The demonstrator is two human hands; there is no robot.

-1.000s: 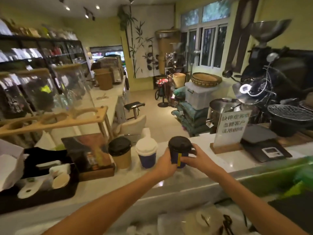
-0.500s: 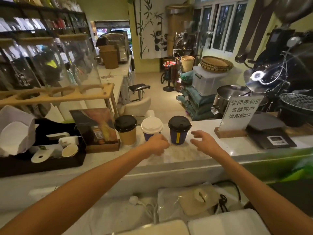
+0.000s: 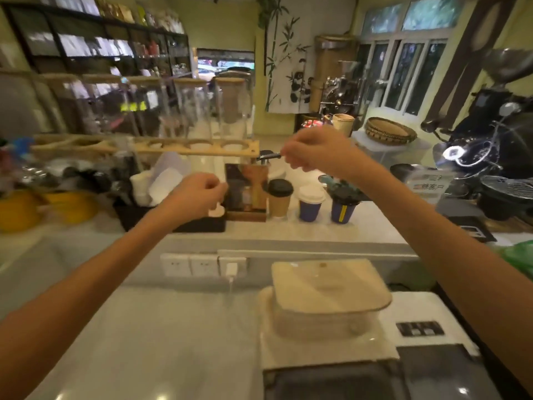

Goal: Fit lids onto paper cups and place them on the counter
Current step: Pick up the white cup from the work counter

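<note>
Three lidded paper cups stand in a row on the raised counter: a brown cup with a black lid, a blue cup with a white lid and a blue cup with a black lid. My left hand hovers loosely curled to the left of the cups, over a black tray. My right hand is raised above and behind the cups, fingers curled, holding nothing I can see. Neither hand touches a cup.
A framed menu card stands just left of the brown cup. White cups and lids fill the black tray. A sign and a scale sit to the right. Below lie a lower worktop, wall sockets and a lidded container.
Both hands let go of the black-lidded blue cup, which now stands on the counter, and pulled back and up. The camera drew back and the view shifted left.
</note>
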